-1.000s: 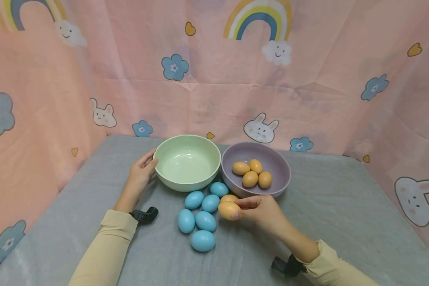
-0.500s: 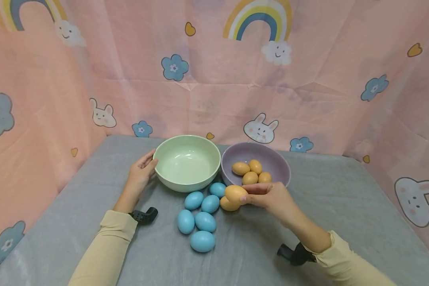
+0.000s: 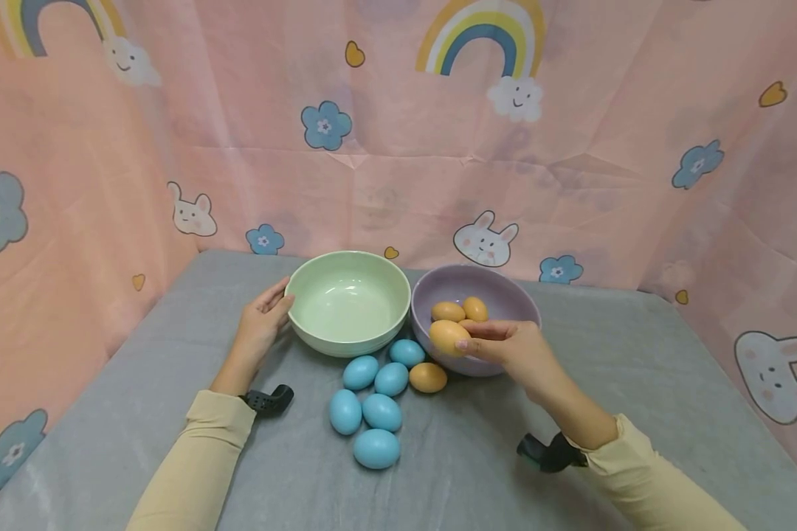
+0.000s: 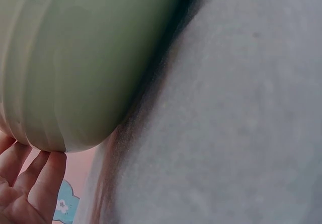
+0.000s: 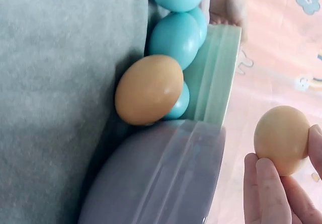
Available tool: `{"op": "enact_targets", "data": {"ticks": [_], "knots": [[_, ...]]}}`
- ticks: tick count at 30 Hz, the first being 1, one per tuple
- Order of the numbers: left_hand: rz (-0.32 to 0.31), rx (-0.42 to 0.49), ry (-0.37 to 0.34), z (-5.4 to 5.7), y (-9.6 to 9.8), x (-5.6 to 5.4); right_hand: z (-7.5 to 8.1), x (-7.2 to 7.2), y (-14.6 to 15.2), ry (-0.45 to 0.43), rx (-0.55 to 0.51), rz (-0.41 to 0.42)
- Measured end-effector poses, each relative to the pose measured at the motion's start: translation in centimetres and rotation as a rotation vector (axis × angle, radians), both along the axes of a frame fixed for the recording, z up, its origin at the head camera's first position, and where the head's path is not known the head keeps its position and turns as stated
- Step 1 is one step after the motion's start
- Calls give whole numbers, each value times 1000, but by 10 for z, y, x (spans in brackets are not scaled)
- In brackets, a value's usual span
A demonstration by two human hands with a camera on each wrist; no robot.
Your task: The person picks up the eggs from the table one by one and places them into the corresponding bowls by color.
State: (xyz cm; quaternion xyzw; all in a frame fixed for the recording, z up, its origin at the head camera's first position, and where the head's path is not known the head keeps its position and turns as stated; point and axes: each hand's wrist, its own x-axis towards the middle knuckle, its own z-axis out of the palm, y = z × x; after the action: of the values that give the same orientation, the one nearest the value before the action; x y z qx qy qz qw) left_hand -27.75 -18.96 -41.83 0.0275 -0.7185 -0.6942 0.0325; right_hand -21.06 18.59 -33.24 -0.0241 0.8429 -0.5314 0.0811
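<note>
My right hand pinches a brown egg between thumb and fingertips. That egg is raised over the near left rim of the purple bowl; the right wrist view shows the held egg apart from the bowl's wall. Inside the bowl lie brown eggs, partly hidden by the hand. One more brown egg rests on the cloth by the bowl's foot. My left hand holds the left side of the green bowl, its fingers against the outer wall.
Several blue eggs lie in a cluster on the grey cloth, in front of the green bowl. Both bowls stand side by side near the back edge. Behind them hangs a pink printed curtain.
My right hand has lifted the pinched brown egg off the cloth and carried it up to the purple bowl's rim, uncovering another brown egg on the cloth. The left hand has stayed put.
</note>
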Motion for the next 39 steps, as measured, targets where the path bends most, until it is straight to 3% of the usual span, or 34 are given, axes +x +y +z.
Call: {"op": "enact_targets", "data": {"ticks": [9, 20, 39], "knots": [[1, -8, -5, 1, 0, 1, -2, -18, 1, -17, 72, -64], [14, -1, -1, 1, 1, 0, -6, -36, -4, -65, 88, -110], [-2, 2, 7, 0, 1, 1, -25, -59, -6, 40, 181, -109]]}}
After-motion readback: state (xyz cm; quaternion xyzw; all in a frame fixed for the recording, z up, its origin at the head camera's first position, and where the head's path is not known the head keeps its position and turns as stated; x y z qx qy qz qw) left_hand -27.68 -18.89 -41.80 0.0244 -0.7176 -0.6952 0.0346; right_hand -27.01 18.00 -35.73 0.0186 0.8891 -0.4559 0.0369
